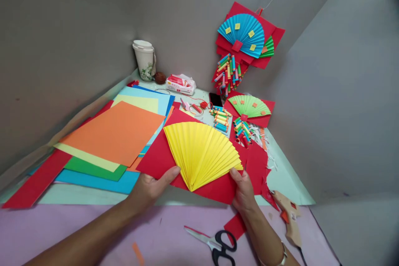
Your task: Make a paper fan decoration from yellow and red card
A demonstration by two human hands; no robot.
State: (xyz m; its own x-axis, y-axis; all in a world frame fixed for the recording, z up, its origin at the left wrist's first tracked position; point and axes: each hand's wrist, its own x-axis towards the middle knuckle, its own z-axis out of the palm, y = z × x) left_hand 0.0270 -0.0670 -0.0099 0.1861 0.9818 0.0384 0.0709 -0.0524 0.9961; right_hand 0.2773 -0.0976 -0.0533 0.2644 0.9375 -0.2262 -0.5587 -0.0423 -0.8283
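A red card is held up over the table's near part, tilted toward the camera. On its face lies a pleated yellow paper fan, spread wide with its point at the bottom. My left hand grips the card's lower left edge, thumb on the front near the fan's left side. My right hand holds the right edge, its thumb at the fan's right corner. The fingers of both hands are mostly hidden behind the card. Below them, black-handled scissors lie beside a small red paper piece.
Coloured sheets are stacked at left. A glue gun lies at right. Behind are a cup, a tissue pack, a phone, rolled paper tubes and a green fan. A blue fan decoration hangs above.
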